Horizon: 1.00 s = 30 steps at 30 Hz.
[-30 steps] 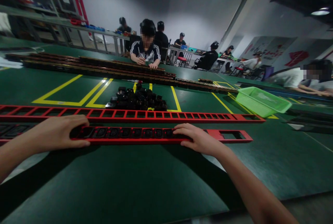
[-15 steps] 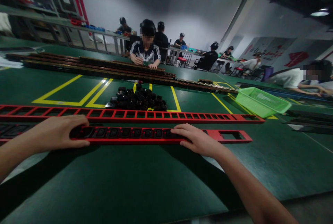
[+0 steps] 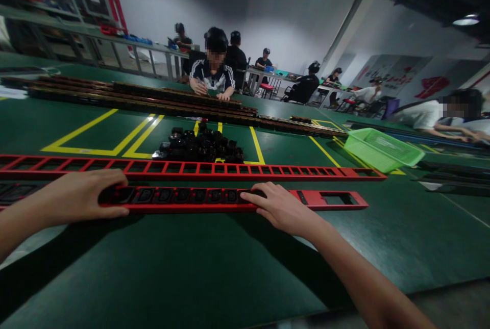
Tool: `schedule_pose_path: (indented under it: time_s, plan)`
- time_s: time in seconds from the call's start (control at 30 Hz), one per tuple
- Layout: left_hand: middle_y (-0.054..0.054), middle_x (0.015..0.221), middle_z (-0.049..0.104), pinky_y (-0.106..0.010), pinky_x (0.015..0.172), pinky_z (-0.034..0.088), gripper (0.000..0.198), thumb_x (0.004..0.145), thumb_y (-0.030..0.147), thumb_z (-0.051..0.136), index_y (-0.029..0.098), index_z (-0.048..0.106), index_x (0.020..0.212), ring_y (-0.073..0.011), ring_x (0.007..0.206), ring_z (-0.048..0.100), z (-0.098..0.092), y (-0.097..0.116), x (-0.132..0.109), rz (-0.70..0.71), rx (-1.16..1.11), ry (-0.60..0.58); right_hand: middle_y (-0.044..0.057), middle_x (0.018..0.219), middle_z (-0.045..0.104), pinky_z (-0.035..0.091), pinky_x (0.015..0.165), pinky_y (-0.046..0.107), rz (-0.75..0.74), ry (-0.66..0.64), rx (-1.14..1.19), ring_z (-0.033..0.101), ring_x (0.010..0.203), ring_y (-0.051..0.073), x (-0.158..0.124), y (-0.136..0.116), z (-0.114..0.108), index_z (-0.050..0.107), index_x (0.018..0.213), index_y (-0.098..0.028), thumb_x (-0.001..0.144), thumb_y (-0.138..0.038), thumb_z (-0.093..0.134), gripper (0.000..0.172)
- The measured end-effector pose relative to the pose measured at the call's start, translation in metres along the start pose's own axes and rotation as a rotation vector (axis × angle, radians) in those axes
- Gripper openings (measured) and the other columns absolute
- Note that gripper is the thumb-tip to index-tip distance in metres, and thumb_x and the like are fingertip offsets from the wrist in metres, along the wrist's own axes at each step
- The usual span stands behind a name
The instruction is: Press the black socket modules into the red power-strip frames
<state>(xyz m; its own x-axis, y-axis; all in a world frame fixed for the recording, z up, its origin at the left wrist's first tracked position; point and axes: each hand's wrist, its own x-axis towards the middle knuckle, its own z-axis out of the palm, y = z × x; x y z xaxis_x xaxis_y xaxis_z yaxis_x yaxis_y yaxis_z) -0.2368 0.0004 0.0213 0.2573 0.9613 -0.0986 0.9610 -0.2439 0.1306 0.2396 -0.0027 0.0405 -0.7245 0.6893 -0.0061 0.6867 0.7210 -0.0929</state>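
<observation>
A red slotted strip (image 3: pixel 214 208) lies across the green table before me, with black sockets (image 3: pixel 164 196) filling most of its slots. My left hand (image 3: pixel 86 194) is closed round the strip at the left, thumb along its near side and fingers over the far side. On the right, my right hand (image 3: pixel 285 209) rests with outstretched fingers on the sockets, index fingertip touching one. Its palm side is hidden. Just beyond lies a second red strip (image 3: pixel 184 168), its slots without sockets. A heap of black sockets (image 3: pixel 202 145) sits behind that strip.
Long dark rails (image 3: pixel 145 97) lie across the table farther back. A light green basket (image 3: pixel 383 149) stands at the right. Opposite me, a co-worker (image 3: pixel 212 71) leans over the rails; another person (image 3: pixel 429 115) bends over the table at right. Yellow tape lines mark the tabletop.
My right hand has slid slightly left along the sockets, uncovering a dark slot piece near the strip's right end. My left hand keeps its hold. The view has shifted a little.
</observation>
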Motion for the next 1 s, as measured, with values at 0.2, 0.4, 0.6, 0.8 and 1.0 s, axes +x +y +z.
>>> schedule_pose_path:
  time_s: [0.2, 0.4, 0.6, 0.8, 1.0]
  plan:
    - [-0.01, 0.108, 0.069, -0.037, 0.079, 0.047, 0.056, 0.072, 0.068, 0.062, 0.021, 0.067, 0.103, -0.03, 0.095, 0.066, -0.002, 0.002, -0.001, 0.012, -0.006, 0.017, 0.01, 0.139, 0.051, 0.047, 0.101, 0.052, -0.001, -0.004, 0.002, 0.052, 0.122, 0.03, -0.001, -0.001, -0.001, 0.039, 0.152, -0.039, 0.099, -0.024, 0.053, 0.057]
    - [-0.01, 0.11, 0.069, -0.038, 0.081, 0.047, 0.056, 0.074, 0.068, 0.061, 0.021, 0.067, 0.104, -0.0308, 0.098, 0.066, -0.004, 0.004, 0.0, 0.013, -0.016, -0.016, 0.01, 0.141, 0.053, 0.046, 0.104, 0.051, 0.018, -0.008, 0.059, 0.052, 0.124, 0.029, 0.0, 0.001, -0.003, 0.041, 0.152, -0.034, 0.098, -0.025, 0.056, 0.057]
    - [-0.009, 0.108, 0.069, -0.037, 0.078, 0.048, 0.056, 0.073, 0.069, 0.061, 0.022, 0.067, 0.103, -0.0292, 0.095, 0.066, 0.0, -0.002, 0.0, 0.012, -0.019, -0.005, 0.01, 0.14, 0.058, 0.044, 0.109, 0.047, 0.061, 0.062, 0.161, 0.054, 0.128, 0.027, -0.004, 0.014, -0.005, 0.045, 0.149, -0.026, 0.096, -0.032, 0.06, 0.055]
    - [-0.005, 0.105, 0.069, -0.04, 0.085, 0.049, 0.051, 0.081, 0.07, 0.042, 0.028, 0.067, 0.098, -0.0279, 0.096, 0.066, 0.008, -0.014, 0.006, 0.022, -0.121, 0.004, 0.012, 0.129, 0.064, 0.048, 0.104, 0.049, 0.203, 0.272, 0.106, 0.058, 0.121, 0.027, -0.009, 0.046, -0.003, 0.06, 0.133, -0.022, 0.101, -0.033, 0.048, 0.036]
    - [-0.007, 0.11, 0.065, -0.042, 0.076, 0.051, 0.05, 0.087, 0.066, 0.034, 0.027, 0.064, 0.096, -0.0295, 0.099, 0.064, 0.005, -0.005, 0.009, -0.093, -0.025, 0.239, 0.015, 0.126, 0.067, 0.048, 0.103, 0.051, 0.388, 0.341, 0.011, 0.059, 0.12, 0.031, -0.016, 0.077, 0.001, 0.065, 0.126, -0.016, 0.102, -0.037, 0.043, 0.038]
